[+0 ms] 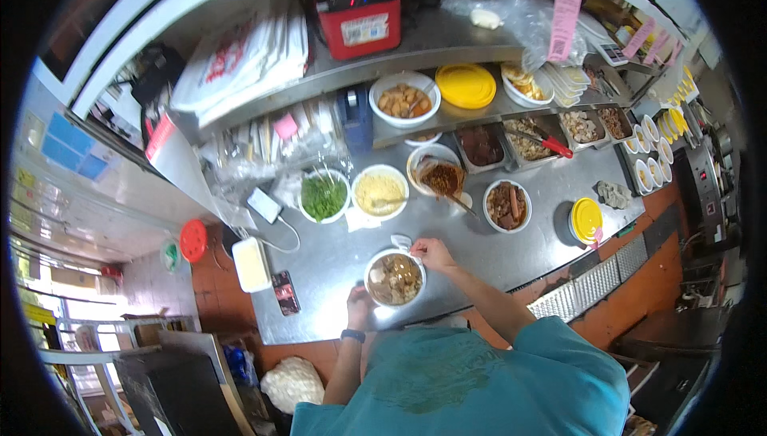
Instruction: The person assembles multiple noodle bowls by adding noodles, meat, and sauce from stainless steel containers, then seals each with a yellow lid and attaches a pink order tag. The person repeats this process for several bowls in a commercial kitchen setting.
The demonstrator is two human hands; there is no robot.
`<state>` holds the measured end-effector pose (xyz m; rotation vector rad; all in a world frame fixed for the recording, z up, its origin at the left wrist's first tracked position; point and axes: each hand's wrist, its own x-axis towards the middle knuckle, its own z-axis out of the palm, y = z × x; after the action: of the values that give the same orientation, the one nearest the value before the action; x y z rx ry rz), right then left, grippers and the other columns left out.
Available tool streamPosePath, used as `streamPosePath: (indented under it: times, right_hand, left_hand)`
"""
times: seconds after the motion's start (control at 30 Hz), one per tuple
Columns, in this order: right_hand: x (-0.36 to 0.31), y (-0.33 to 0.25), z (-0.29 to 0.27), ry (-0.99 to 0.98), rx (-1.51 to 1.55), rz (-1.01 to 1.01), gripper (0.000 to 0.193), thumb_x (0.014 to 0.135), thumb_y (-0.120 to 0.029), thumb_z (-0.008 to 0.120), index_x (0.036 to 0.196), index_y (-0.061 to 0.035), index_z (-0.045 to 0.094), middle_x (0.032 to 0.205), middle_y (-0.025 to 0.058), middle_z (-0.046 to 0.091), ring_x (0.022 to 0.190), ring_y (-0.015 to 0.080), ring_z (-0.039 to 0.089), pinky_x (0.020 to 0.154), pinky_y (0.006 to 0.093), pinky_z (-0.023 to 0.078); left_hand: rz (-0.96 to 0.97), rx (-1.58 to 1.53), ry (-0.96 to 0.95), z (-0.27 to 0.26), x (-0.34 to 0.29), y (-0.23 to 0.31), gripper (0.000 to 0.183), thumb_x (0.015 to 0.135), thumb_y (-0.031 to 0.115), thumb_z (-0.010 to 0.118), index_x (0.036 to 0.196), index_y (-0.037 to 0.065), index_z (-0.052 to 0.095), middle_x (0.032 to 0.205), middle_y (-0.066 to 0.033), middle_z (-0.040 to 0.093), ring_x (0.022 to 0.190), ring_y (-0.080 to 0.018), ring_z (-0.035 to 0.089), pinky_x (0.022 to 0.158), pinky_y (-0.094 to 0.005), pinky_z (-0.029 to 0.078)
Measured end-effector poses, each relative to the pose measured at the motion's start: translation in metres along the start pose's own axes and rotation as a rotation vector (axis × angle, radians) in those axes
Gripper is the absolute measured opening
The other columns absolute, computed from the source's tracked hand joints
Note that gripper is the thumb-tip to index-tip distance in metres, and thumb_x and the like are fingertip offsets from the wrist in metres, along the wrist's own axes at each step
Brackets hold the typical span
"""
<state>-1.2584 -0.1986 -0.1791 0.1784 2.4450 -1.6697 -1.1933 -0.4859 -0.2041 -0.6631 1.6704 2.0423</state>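
A white bowl (422,296) of pale brown food in broth stands on the steel counter in front of me. My left hand (359,307) is at the bowl's left side, its fingers curled against the wall and partly hidden. My right hand (432,253) is at the far right rim, thumb and fingers pinched together. A small crumpled white piece (402,241), paper or plastic, lies at the pinched fingertips by the far rim. Beyond it are a bowl of chopped greens (323,199), a bowl of pale yellow shreds (380,191) with a spoon, and a tub of dark red sauce (440,176).
On the right stand a bowl of dark braised pieces (507,205) and a yellow-lidded tub (586,220). A phone (285,292) and a white box (252,265) sit near the left edge. Metal trays (480,147) line the back below a steel shelf (343,73).
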Motion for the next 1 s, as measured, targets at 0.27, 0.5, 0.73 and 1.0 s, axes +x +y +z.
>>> streamPosePath:
  times: [0.27,0.5,0.73,1.0]
  right_hand:
    - [0.028,-0.026,0.018,-0.047,-0.299,-0.272,0.010,0.085,-0.013,0.067,0.092,-0.0098,0.074,0.094,0.0144,0.072,0.090,0.0339,0.069,0.081,0.0425,0.054]
    - [0.002,-0.014,-0.005,-0.071,-0.332,-0.286,0.013,0.090,-0.016,0.061,0.096,-0.0088,0.070,0.096,0.0126,0.071,0.095,0.0346,0.066,0.087,0.0456,0.050]
    - [0.028,-0.020,0.016,-0.098,-0.394,-0.441,0.010,0.085,-0.010,0.062,0.093,-0.0077,0.068,0.097,0.0136,0.069,0.095,0.0346,0.065,0.083,0.0456,0.052]
    - [0.004,-0.021,-0.007,-0.111,-0.377,-0.279,0.017,0.081,-0.001,0.060,0.096,-0.0060,0.066,0.098,0.0150,0.068,0.100,0.0360,0.064,0.086,0.0468,0.051]
  left_hand:
    - [0.015,0.146,0.053,-0.008,0.019,-0.006,0.022,0.091,0.004,0.055,0.111,0.008,0.063,0.096,-0.0030,0.067,0.078,-0.0148,0.065,0.060,-0.0293,0.056]
    - [0.013,0.185,0.050,-0.009,0.029,-0.008,0.022,0.091,0.005,0.058,0.112,0.010,0.063,0.098,-0.0027,0.067,0.078,-0.0170,0.068,0.062,-0.0315,0.058]
    - [0.007,0.255,0.092,-0.017,0.044,-0.018,0.020,0.092,0.007,0.059,0.112,0.007,0.061,0.091,-0.0046,0.067,0.075,-0.0168,0.068,0.059,-0.0322,0.059]
    - [0.015,0.257,0.054,-0.014,0.045,-0.012,0.019,0.090,0.004,0.056,0.108,0.009,0.060,0.089,-0.0038,0.065,0.072,-0.0164,0.065,0.057,-0.0335,0.059]
